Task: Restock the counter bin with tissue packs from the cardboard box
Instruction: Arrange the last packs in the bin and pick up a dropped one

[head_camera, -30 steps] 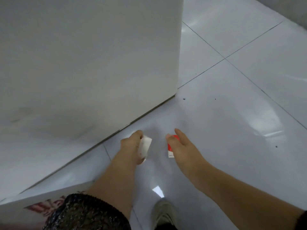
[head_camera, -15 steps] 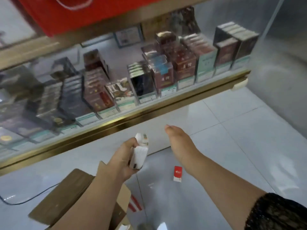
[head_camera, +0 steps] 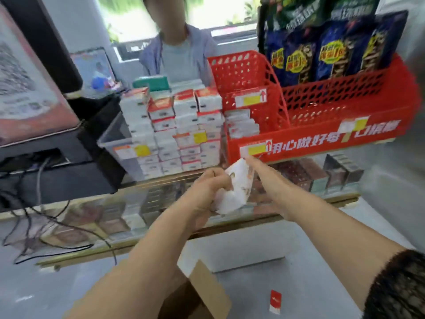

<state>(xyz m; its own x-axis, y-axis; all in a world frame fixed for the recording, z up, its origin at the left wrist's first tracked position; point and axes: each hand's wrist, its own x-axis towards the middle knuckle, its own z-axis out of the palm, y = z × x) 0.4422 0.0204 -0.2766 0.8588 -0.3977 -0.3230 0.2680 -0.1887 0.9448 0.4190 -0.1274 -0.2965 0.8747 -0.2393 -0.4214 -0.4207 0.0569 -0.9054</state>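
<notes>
The tissue packs (head_camera: 235, 194) are gripped in the curled fingers of the left hand (head_camera: 212, 186) above the counter's (head_camera: 128, 203) front edge, with the straight fingers of the right hand (head_camera: 264, 178) touching them. They should be lifted over the red bin's (head_camera: 322, 143) front wall and kept squared.

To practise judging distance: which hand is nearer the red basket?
Right. The right hand reaches to just below the red basket, fingertips near its label; the left hand is lower and further left, gripping a tissue pack.
</notes>
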